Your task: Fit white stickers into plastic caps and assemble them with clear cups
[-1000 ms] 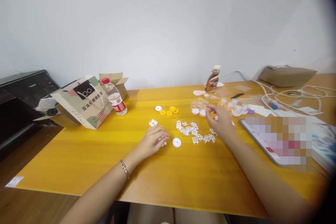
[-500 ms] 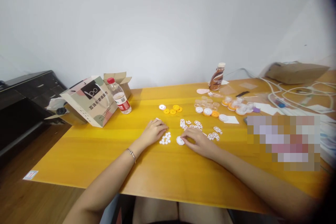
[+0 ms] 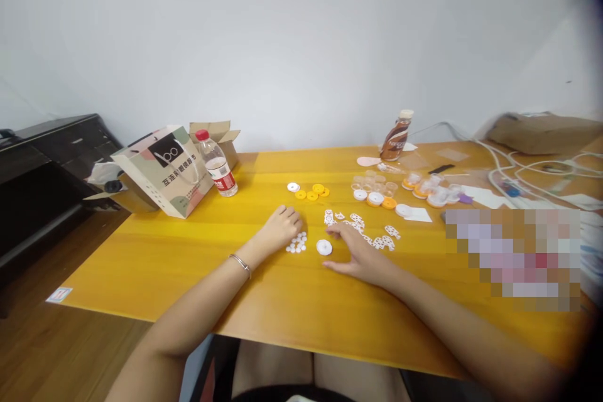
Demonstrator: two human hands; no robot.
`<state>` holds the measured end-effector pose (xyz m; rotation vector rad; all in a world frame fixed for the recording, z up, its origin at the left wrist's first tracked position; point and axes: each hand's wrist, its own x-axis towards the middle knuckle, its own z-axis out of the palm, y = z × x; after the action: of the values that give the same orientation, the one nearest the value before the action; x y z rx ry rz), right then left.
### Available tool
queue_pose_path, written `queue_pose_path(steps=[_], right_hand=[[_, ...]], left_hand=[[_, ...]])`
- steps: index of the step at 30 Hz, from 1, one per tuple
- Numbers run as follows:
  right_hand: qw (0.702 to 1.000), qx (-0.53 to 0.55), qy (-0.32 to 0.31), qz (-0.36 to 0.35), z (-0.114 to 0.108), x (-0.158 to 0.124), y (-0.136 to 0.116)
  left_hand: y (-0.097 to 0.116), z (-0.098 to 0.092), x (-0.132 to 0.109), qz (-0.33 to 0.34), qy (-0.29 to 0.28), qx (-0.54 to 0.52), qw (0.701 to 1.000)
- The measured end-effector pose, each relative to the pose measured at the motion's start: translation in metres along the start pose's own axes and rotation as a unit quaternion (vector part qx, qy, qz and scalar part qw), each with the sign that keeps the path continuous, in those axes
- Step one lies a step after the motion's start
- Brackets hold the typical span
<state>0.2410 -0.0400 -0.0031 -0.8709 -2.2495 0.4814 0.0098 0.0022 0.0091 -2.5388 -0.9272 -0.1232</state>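
Observation:
My left hand [image 3: 281,227] rests on the yellow table [image 3: 188,264] with its fingers curled, just left of a cluster of small white discs [image 3: 297,243]. My right hand [image 3: 358,252] lies palm down with fingers spread, holding nothing, its fingertips near a white round cap [image 3: 324,247] and a scatter of white cut-out pieces [image 3: 362,229]. Behind these lie yellow rings [image 3: 313,191] and one white ring [image 3: 293,187]. A silver bracelet sits on my left wrist.
A paper gift bag [image 3: 162,169], a water bottle [image 3: 217,165] and a cardboard box [image 3: 221,133] stand at the back left. Small clear cups with orange and white lids [image 3: 400,191], a brown drink bottle [image 3: 396,136], white cables [image 3: 527,173] and a dark cabinet [image 3: 42,169] surround the area.
My right hand came back from the cups at the right to the white cap, then opened flat beside it. My left hand shifted slightly back, uncovering the small discs.

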Motion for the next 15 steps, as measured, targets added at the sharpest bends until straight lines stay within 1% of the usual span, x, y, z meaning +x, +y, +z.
queue_pose_path(steps=[2,5,10,15], right_hand=[[1.000,0.004,-0.013,-0.001,0.003,0.000,-0.001],[1.000,0.006,-0.016,0.006,0.005,0.000,0.000],[0.999,0.005,-0.029,0.011,0.006,0.000,0.003],[0.999,0.009,-0.026,0.020,0.010,0.000,0.005]], left_hand=[[-0.001,0.001,0.000,-0.004,0.002,0.002,1.000],[-0.004,0.002,-0.003,-0.014,0.009,-0.008,1.000],[-0.007,0.003,-0.009,-0.046,0.029,-0.053,0.997],[-0.003,0.003,-0.008,-0.041,0.023,-0.086,0.995]])
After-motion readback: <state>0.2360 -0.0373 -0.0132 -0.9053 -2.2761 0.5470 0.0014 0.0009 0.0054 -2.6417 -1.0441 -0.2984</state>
